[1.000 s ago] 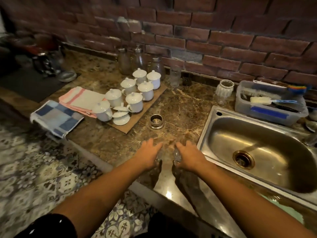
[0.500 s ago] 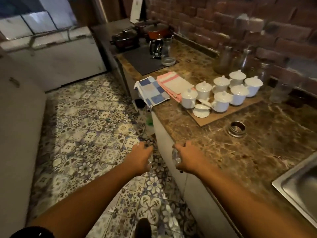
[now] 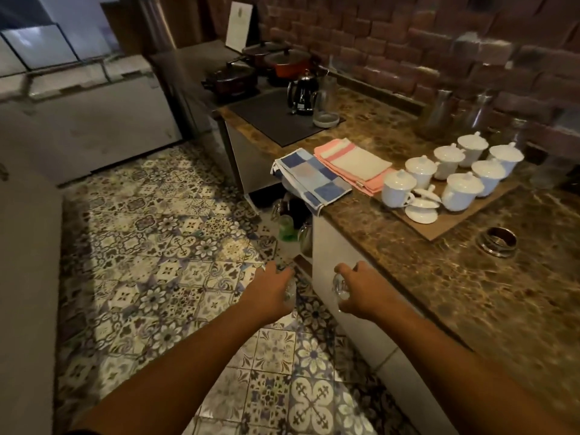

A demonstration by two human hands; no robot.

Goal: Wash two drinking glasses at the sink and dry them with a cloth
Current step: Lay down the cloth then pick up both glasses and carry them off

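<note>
1. We hold one glass in each hand, low in the middle of the frame. The left clear drinking glass [image 3: 290,291] is in the left hand [image 3: 268,293] over the patterned tiled floor [image 3: 163,246]. The right clear drinking glass [image 3: 340,288] is in the right hand [image 3: 365,290], just beside the edge of the brown marble table [image 3: 455,277].
2. Each grip is narrow, with fingers and thumb curled round the glass wall.
3. We judge the glasses light, stiff and breakable, and slippery if wet. Holding them round the wall, not the rim, suits them.
4. Each hand hides most of its glass. The long axis seems to run toward the other hand, but we cannot tell which end is the rim.
5. The blue checked cloth [image 3: 314,178] and the pink striped cloth [image 3: 353,161] lie on the table, above and right of centre. Either could dry them.
</note>
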